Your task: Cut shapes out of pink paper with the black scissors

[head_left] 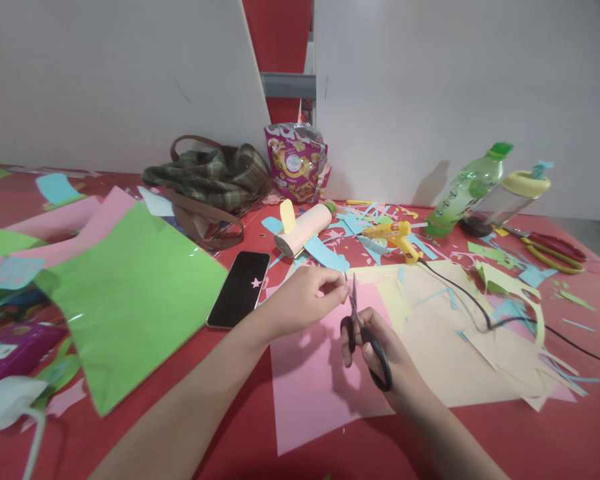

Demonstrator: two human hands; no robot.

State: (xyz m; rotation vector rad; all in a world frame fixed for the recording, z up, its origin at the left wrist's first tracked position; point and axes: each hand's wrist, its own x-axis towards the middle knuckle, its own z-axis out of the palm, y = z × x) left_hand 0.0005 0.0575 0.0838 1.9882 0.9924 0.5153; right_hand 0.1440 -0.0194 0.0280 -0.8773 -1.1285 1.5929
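Note:
My right hand (380, 340) has its fingers through the handles of black-handled scissors (379, 353), whose blades point away from me and stand slightly apart. Close to the blade tips, my left hand (313, 297) is closed in a pinch; what sits between its fingertips is too small to make out. Beneath both hands lies a sheet of pink paper (300, 400), overlapping cream paper (435, 373). Left of my left hand is a black phone (237, 293) with a small pink paper star (256, 283) on it. Beyond the hands rests a pale pink paper-covered tube (307, 230) with yellow and blue paper tabs.
A yellow glue gun (395, 237) trails a black cord (460, 293) rightward. Green paper (140, 300) covers the left. Behind stand a plaid bag (215, 173), a snack bag (297, 163), a green bottle (470, 190) and a clear cup (510, 200). Red-and-yellow-handled pliers (555, 247) lie right, among scraps.

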